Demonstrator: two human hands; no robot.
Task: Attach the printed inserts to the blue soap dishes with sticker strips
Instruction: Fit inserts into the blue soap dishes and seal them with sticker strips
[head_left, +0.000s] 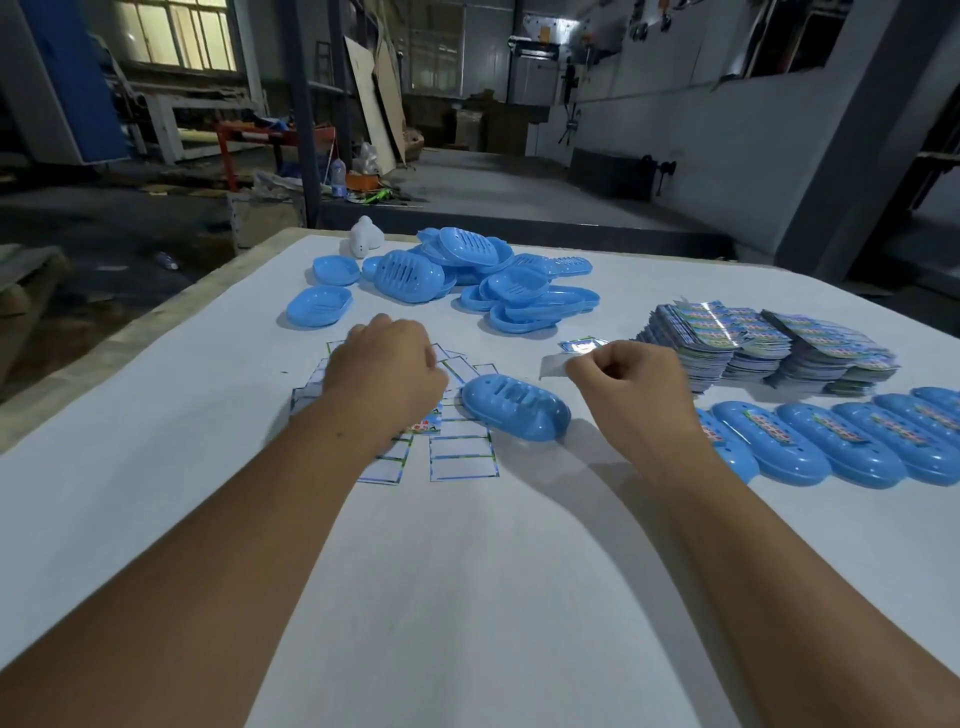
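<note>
Head view: right hand (631, 376) fingers pinch a sticker strip (553, 366) just right of the face-down soap dish (514, 408); left hand (387, 371) fingers curl over inserts (462, 457).

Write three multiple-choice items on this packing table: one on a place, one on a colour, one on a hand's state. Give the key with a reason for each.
1. Where do the finished soap dishes with inserts lie?
A. in a row at the table's right edge
B. in the far heap
C. under the left hand

2. What colour is the lone soap dish between the hands?
A. white
B. blue
C. green

3. What is the right hand doing?
A. lying flat and open
B. pinching a clear sticker strip
C. gripping a soap dish

Key: 1 A, the dishes bearing printed inserts lie side by side at the right; 2 B, it matches the blue heap behind; 3 B, its curled fingers hold the strip above the table, while the left hand rests on the sticker sheets.
</note>
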